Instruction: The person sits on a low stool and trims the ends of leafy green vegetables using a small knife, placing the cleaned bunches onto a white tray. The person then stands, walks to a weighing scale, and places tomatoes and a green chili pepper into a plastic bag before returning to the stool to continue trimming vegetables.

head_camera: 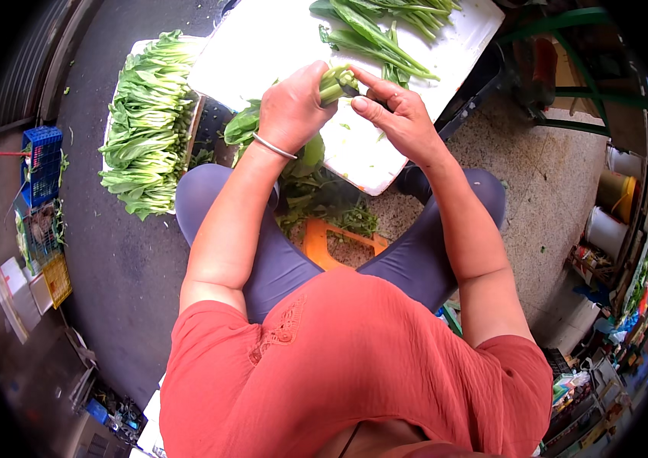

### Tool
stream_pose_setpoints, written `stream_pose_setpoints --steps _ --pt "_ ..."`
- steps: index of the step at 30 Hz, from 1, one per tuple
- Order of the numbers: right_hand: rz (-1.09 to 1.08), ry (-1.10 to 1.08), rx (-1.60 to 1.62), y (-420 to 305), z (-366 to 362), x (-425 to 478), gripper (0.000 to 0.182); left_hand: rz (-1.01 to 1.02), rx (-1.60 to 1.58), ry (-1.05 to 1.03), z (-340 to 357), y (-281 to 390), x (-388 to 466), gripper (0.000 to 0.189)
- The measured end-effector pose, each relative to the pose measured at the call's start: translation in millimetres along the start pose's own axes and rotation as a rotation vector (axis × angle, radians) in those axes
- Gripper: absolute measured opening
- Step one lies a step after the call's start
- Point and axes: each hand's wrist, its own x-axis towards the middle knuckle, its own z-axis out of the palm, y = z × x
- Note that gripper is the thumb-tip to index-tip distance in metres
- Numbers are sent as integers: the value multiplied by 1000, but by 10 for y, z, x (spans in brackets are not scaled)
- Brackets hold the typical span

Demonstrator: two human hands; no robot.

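My left hand (pixel 295 106) grips a small bunch of leafy greens (pixel 332 89). Its stem ends point right, while the leaves hang out on the left below my wrist. At the stem ends, my right hand (pixel 395 111) holds what looks like a small knife (pixel 349 90) with a dark blade; my fingers hide most of it. Both hands are above a white foam board (pixel 261 46), perhaps a box lid, with cut bits scattered on its near part. More long-stemmed greens (pixel 375 40) lie on its far right side.
To the left, a foam box (pixel 193 114) holds tightly stacked greens (pixel 149 126). Loose leaves and trimmings (pixel 329 200) lie on the floor between my knees, by an orange plastic stool (pixel 318 240). Blue crates (pixel 42 163) stand far left; buckets (pixel 607 229) and a green metal frame (pixel 587 91) are at right.
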Motion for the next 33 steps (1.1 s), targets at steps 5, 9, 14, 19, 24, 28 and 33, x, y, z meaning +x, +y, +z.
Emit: stream_pose_setpoints --steps 5,9,14,19,24,28,33 --pt "27 -9 61 86 -53 33 42 17 17 11 6 -3 -2 29" --pt "111 -25 179 115 -79 39 40 26 -27 -8 -16 -10 -7 28" --pt "-81 47 8 198 -88 65 36 -87 -235 -156 -31 -5 0 33" --pt "-223 148 -70 118 -126 83 35 -157 -535 -233 11 -96 5 37" --pt "-59 -34 -73 112 -128 78 41 -93 -359 -357 -64 -20 -17 39" --pt "21 -86 33 85 -168 82 38 -69 -314 -392 -95 -14 -13 43" --pt "70 33 -51 185 -196 111 35 -70 -349 -372 -92 -47 -62 46"
